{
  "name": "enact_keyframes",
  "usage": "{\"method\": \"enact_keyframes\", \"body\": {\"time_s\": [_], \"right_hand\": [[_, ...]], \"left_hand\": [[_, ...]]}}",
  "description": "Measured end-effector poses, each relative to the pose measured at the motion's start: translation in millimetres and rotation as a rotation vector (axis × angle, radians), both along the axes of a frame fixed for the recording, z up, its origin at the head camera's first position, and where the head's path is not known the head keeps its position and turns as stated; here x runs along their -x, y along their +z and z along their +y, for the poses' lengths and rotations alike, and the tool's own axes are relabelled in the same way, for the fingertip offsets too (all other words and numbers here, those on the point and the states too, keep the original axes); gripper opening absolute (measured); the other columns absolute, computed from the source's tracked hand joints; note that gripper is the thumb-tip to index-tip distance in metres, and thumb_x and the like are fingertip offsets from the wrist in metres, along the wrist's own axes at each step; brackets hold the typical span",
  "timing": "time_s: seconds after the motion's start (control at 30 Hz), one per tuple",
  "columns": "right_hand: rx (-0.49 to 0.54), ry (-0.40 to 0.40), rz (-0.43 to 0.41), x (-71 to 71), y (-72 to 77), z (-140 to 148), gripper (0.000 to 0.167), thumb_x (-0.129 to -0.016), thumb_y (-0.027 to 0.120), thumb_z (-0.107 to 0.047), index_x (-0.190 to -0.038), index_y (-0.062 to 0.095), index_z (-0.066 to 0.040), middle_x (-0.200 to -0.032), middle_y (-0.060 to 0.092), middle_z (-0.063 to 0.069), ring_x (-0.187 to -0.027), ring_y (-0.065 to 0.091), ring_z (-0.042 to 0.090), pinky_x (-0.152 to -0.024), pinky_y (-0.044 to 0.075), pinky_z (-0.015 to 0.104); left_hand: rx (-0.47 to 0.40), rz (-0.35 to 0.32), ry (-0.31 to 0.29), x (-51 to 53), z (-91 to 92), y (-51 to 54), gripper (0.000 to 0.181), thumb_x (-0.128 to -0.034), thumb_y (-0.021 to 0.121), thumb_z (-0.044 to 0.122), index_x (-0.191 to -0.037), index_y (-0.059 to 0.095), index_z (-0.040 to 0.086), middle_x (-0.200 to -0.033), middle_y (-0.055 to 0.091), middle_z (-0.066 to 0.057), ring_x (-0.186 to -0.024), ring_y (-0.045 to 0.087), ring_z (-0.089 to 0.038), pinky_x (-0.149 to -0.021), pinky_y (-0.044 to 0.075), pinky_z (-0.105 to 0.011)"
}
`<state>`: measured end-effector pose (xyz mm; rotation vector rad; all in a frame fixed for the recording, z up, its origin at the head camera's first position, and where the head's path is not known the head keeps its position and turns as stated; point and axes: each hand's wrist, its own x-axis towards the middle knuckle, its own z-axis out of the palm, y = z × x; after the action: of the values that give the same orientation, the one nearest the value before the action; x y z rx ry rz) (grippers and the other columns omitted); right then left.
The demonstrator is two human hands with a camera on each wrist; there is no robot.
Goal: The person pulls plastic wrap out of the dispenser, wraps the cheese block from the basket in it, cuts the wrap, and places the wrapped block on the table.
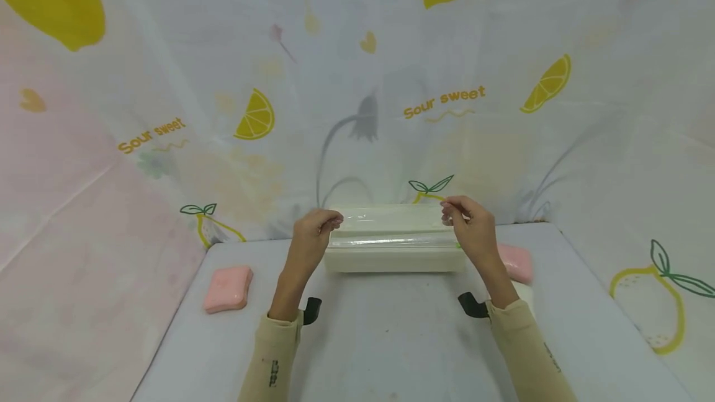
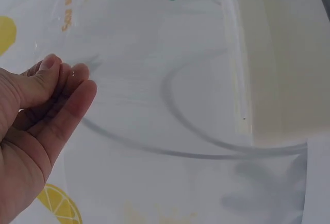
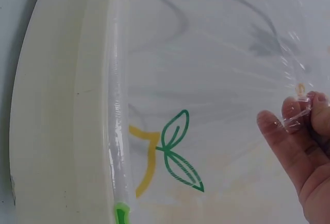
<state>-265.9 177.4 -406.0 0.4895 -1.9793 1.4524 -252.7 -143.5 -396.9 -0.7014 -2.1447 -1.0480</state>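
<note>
A long cream-white cling film dispenser (image 1: 394,260) sits at the back of the table. A strip of clear cling film (image 3: 206,80) stretches up from it. My left hand (image 1: 313,232) pinches the film's left corner between thumb and fingers; in the left wrist view the transparent edge is hard to make out there. At the other corner, my right hand (image 1: 475,229) pinches the film, which bunches at the fingertips in the right wrist view. Both hands are raised above the dispenser, apart from it. A green slider (image 3: 121,213) shows at the right end of its clear cutter rail (image 3: 118,131).
A pink, soap-like block (image 1: 228,289) lies on the table (image 1: 380,346) at left. Another pink block (image 1: 517,263) and a white item (image 1: 525,295) lie at right, partly hidden by the right arm. Lemon-printed cloth (image 1: 313,67) hangs behind and beside the table.
</note>
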Motion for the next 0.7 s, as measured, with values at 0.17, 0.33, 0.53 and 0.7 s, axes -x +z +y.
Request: {"method": "enact_keyframes", "body": {"time_s": [0.17,0.33,0.53,0.7], "right_hand": [[-0.026,-0.03,0.006,-2.2,-1.4,2.7,0.009,-0.092,0.063,0.007,-0.096,0.069,0.003,-0.085,0.069,0.013,-0.073,0.067,0.015,-0.063,0.054,0.02],[-0.107,-0.053,-0.068,3.2,-11.6,3.9,0.008,-0.095,0.062,0.002,-0.1,0.069,0.001,-0.085,0.068,0.015,-0.072,0.065,0.022,-0.056,0.053,0.023],[-0.127,-0.044,-0.234,14.7,-32.0,3.3,0.01,-0.099,0.057,-0.004,-0.103,0.064,0.001,-0.082,0.065,0.016,-0.074,0.065,0.026,-0.054,0.054,0.028],[-0.148,-0.062,-0.33,24.5,-42.9,3.0,0.009,-0.1,0.054,-0.004,-0.103,0.062,0.0,-0.08,0.066,0.014,-0.072,0.064,0.026,-0.053,0.048,0.021]], "left_hand": [[0.009,0.023,0.019,0.8,2.2,-0.9,0.012,-0.0844,0.068,-0.012,-0.092,0.071,-0.003,-0.087,0.069,-0.012,-0.079,0.068,-0.023,-0.07,0.055,-0.025],[0.048,-0.004,0.041,4.9,3.1,-8.1,0.007,-0.0864,0.068,-0.006,-0.092,0.071,-0.003,-0.087,0.069,-0.012,-0.08,0.067,-0.023,-0.07,0.055,-0.027],[0.057,-0.059,0.036,8.3,7.5,-16.2,0.005,-0.0886,0.067,-0.001,-0.092,0.071,-0.001,-0.087,0.069,-0.009,-0.078,0.066,-0.02,-0.07,0.054,-0.027],[0.093,-0.054,0.035,11.6,12.3,-19.0,0.005,-0.0895,0.067,0.001,-0.092,0.071,-0.001,-0.085,0.069,-0.008,-0.076,0.065,-0.018,-0.068,0.053,-0.027]]}}
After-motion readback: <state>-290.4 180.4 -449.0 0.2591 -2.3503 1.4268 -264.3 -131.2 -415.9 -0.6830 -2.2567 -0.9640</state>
